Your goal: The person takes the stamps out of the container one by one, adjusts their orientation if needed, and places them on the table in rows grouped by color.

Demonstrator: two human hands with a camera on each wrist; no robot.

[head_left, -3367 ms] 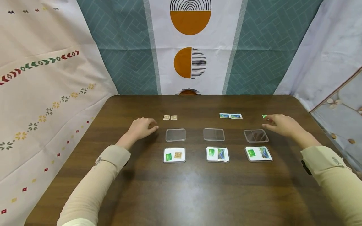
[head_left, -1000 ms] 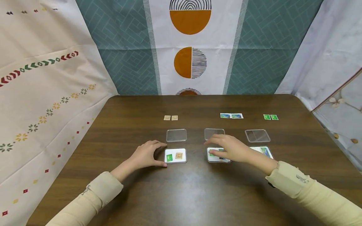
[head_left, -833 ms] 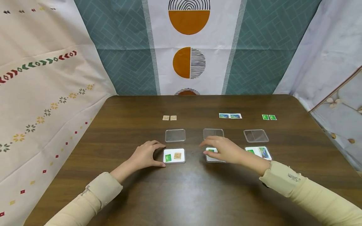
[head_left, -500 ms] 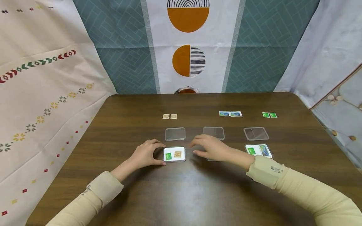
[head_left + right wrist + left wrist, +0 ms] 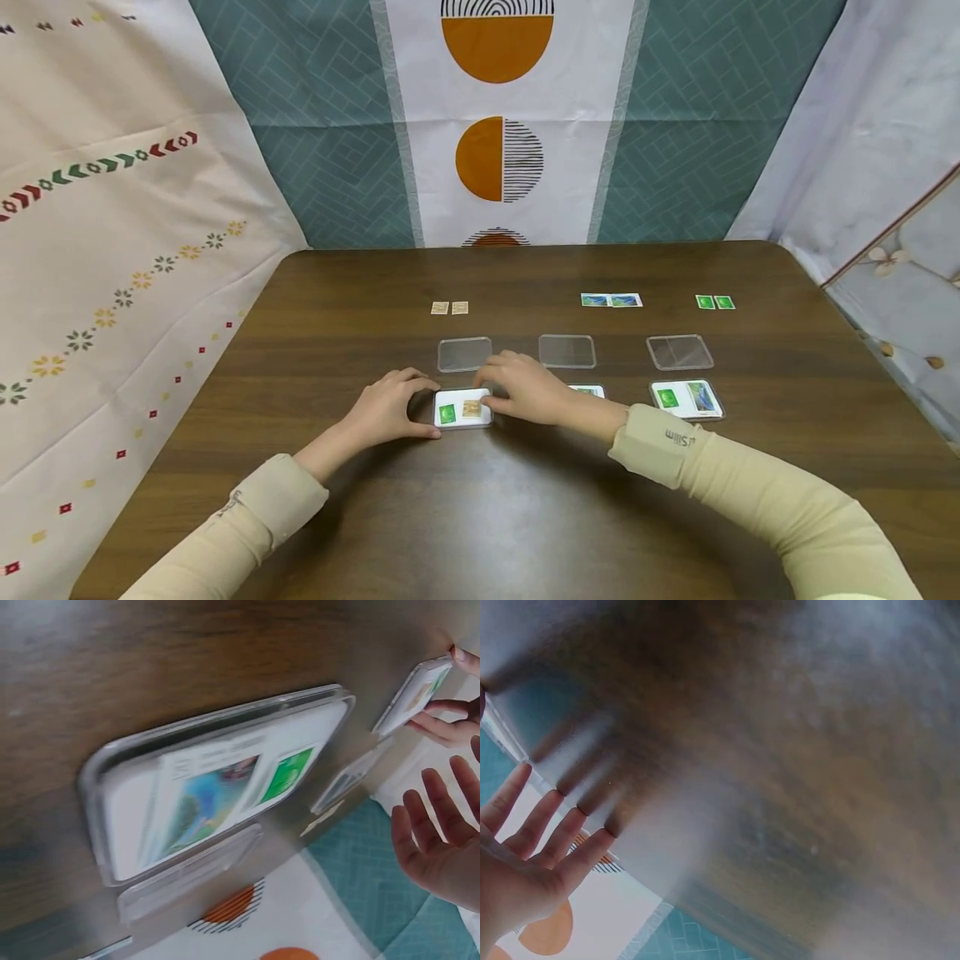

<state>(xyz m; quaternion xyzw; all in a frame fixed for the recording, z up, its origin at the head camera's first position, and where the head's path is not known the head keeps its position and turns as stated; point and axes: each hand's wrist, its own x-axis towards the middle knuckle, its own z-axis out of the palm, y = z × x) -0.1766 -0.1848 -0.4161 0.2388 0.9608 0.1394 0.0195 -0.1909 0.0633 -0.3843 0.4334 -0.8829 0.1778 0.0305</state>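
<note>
In the head view, my left hand (image 5: 386,408) touches the left end of a clear plastic case (image 5: 459,400), thumb and fingers spread at its corners. A white card in that case carries a green stamp (image 5: 447,414) and a tan stamp (image 5: 472,408). My right hand (image 5: 521,385) is at the case's right end, fingertips over its edge. Its fingers look loose in the right wrist view, with the left case (image 5: 409,697) beyond. A second case (image 5: 588,390), partly hidden by the right hand, also holds stamps. The left wrist view shows fingertips (image 5: 574,814) down on the table.
A third case (image 5: 685,410) with green and blue stamps lies at the right. Clear lids (image 5: 465,356), (image 5: 567,352), (image 5: 680,353) form a row behind the cases. Farther back lie pairs of tan stamps (image 5: 440,308), blue stamps (image 5: 596,300) and green stamps (image 5: 705,302).
My right hand has moved left from the green stamps, across the middle case, to the left case's right end. My left hand came down to that case's left end and stays there.
</note>
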